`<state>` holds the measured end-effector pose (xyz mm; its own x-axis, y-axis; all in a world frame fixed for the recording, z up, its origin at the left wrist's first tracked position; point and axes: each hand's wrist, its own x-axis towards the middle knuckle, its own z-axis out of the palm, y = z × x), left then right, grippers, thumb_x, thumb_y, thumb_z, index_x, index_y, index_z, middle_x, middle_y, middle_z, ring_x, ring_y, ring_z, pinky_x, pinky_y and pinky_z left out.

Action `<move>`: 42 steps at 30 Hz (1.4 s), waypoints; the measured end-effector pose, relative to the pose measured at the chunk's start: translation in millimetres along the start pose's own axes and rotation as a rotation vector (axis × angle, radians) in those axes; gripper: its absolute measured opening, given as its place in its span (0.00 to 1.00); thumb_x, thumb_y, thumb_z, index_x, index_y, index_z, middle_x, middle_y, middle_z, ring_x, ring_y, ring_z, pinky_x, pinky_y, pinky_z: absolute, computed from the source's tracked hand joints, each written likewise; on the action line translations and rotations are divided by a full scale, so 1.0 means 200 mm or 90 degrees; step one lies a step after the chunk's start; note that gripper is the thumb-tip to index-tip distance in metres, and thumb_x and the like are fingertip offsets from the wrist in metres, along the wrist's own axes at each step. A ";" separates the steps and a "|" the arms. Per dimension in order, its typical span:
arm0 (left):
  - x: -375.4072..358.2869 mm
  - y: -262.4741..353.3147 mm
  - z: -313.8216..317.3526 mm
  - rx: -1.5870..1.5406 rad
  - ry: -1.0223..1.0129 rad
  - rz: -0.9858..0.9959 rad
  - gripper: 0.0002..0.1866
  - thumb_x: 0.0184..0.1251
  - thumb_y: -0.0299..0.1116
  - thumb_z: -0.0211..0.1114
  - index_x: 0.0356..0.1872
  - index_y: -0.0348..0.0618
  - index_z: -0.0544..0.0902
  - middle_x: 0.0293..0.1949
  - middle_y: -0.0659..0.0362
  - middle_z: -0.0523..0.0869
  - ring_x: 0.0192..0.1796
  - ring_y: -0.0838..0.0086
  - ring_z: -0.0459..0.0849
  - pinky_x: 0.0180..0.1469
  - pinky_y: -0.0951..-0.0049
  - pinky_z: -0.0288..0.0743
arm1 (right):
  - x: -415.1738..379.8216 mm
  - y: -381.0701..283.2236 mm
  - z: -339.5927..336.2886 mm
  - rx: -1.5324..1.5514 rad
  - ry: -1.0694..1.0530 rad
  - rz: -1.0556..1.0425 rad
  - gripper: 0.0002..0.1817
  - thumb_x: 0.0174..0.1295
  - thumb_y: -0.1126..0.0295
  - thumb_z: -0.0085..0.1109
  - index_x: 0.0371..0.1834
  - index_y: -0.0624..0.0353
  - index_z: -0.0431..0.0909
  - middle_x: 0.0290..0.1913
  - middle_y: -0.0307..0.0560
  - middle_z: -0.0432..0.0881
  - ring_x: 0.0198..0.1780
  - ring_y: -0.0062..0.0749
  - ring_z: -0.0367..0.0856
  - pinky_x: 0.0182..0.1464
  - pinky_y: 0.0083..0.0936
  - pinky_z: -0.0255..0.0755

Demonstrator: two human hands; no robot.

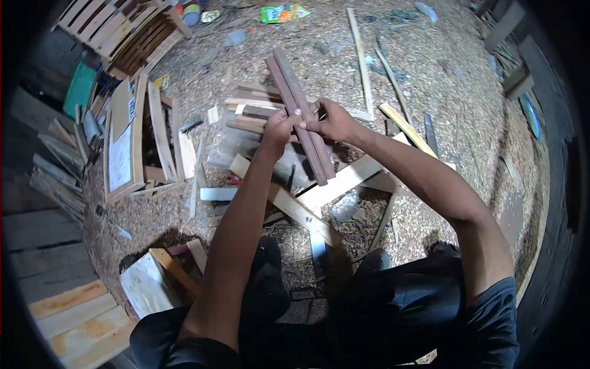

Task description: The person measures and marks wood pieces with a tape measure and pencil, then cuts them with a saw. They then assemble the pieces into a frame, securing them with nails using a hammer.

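Note:
Two dark reddish-brown wooden strips (316, 157), lying side by side along their length, are held up in front of me at a slant. My left hand (280, 129) grips them near the middle from the left, thumb on top. From the right, my right hand (335, 122) closes around the same stretch, its thumb pressed across the upper face. Part of the fingers is hidden under the wood. Beneath the hands, pale planks (350, 178) cross each other on the ground, with shorter wood pieces (252, 111) just beyond.
Wood chips (442, 111) cover the ground. A wooden frame (140, 141) lies at left, below a slatted crate (117, 31). A white block (147, 283) stands by my left knee. Long thin sticks (361, 61) lie ahead, near a bright plastic wrapper (284, 13).

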<state>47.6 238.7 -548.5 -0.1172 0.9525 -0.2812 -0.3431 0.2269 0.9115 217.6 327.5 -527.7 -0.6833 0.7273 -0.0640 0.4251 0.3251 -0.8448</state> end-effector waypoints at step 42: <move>-0.09 -0.69 1.15 0.372 -0.457 -0.299 0.18 0.77 0.39 0.63 0.58 0.37 0.81 0.49 0.55 0.87 0.50 0.69 0.87 0.52 0.61 0.85 | -1.55 0.64 -0.16 0.309 0.249 0.366 0.27 0.60 0.60 0.77 0.55 0.70 0.81 0.45 0.50 0.88 0.46 0.31 0.85 0.52 0.30 0.79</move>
<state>311.9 236.3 -599.5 0.5599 0.5962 -0.5754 0.3171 0.4874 0.8136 502.5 162.8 -599.2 -0.1457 0.8858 -0.4407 0.2811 -0.3900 -0.8768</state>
